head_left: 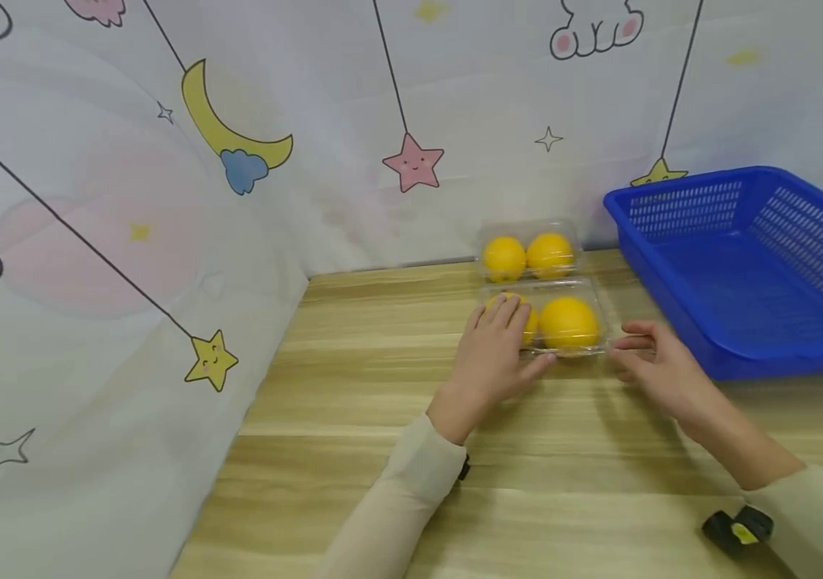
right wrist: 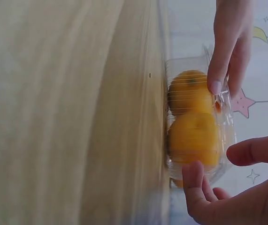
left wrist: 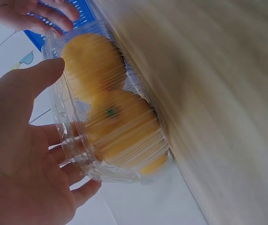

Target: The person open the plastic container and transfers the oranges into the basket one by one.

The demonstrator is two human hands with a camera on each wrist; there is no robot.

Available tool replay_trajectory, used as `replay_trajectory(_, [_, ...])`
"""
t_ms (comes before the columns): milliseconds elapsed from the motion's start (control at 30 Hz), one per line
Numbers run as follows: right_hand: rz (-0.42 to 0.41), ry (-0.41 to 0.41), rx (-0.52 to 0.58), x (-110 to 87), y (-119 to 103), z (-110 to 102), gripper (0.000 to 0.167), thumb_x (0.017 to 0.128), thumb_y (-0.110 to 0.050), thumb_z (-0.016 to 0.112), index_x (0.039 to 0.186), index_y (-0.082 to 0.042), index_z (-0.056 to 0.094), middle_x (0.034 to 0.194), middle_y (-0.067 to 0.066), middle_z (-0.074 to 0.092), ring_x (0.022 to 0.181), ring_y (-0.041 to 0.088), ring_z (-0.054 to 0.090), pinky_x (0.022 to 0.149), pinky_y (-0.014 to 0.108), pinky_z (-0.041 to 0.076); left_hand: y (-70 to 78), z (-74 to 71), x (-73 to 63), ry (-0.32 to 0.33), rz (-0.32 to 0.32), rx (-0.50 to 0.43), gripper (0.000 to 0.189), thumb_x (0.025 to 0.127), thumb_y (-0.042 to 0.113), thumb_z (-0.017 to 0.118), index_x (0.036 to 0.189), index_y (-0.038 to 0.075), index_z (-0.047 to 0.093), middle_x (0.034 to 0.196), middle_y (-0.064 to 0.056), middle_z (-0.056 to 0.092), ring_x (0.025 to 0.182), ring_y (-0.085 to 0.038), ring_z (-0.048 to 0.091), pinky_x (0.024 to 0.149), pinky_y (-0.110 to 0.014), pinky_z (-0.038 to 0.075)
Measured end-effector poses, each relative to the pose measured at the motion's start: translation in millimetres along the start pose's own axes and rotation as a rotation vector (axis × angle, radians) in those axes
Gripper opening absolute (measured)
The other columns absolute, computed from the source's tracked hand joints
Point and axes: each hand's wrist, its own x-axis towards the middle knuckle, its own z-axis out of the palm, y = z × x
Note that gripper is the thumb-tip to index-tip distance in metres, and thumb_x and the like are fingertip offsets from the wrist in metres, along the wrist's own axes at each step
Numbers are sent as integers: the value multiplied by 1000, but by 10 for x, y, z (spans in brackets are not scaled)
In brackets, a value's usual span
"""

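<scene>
A clear plastic clamshell box (head_left: pixel 599 322) stands on the table with two oranges (head_left: pixel 569 323) showing inside. My left hand (head_left: pixel 487 358) lies over the box's left part, fingers spread on the lid and thumb at the front edge, covering part of one orange. In the left wrist view the lid's rim (left wrist: pixel 70 140) runs between thumb and fingers. My right hand (head_left: pixel 660 370) is at the box's right end, fingers loosely bent and holding nothing. The right wrist view shows its thumb and fingers (right wrist: pixel 195 174) beside that end. Behind stands a second clear box (head_left: pixel 576 251) with two oranges (head_left: pixel 550 255).
A blue plastic basket (head_left: pixel 686 314) with slotted walls stands on the right, close beside the boxes. The wood-grain table (head_left: pixel 339 386) meets a white printed cloth (head_left: pixel 324 161) at the back and left. A black wrist strap (head_left: pixel 737 527) is on the right forearm.
</scene>
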Motion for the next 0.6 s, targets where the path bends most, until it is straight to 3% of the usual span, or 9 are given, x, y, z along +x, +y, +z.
replay_trajectory(133, [75,-53,89,37,52,-39,61,114,-23,47,157,16,27,147,32,49,101,0,65,84,21,56,-1,-16,5,13,5,-11,77,105,61,56,162,12,40,170,-6,37,160,-23,29,130,-46,23])
replay_trajectory(200, [95,-75,127,62,80,-25,63,114,-29,48,156,15,32,145,22,58,99,-9,62,86,19,55,-23,-13,-15,19,8,-25,76,105,60,56,161,11,41,170,-7,38,160,-23,30,130,-47,23])
replay_trajectory(300, [101,-91,193,82,125,-17,64,114,-32,50,155,15,37,129,-3,70,101,-14,61,87,16,52,-42,-10,-21,29,21,-43,75,106,59,56,160,10,41,169,-9,39,159,-25,31,130,-48,23])
replay_trajectory(400, [113,-91,278,96,153,-22,54,113,-30,53,150,9,49,111,-23,69,101,-13,60,87,14,49,-46,-20,-13,29,27,-49,76,105,59,57,160,10,41,169,-10,39,159,-26,31,130,-49,23])
replay_trajectory(533, [160,-71,465,114,154,-30,18,111,-24,58,117,-19,75,100,-26,71,99,-8,61,86,14,46,-29,-36,12,26,24,-35,74,105,59,57,160,11,42,168,-9,39,159,-25,32,130,-48,23])
replay_trajectory(600, [180,-63,566,109,157,-45,24,110,-20,59,100,-31,77,97,-24,73,97,-7,62,85,14,46,-9,-35,29,17,26,-33,74,106,59,56,160,11,41,168,-9,39,159,-25,31,130,-48,22])
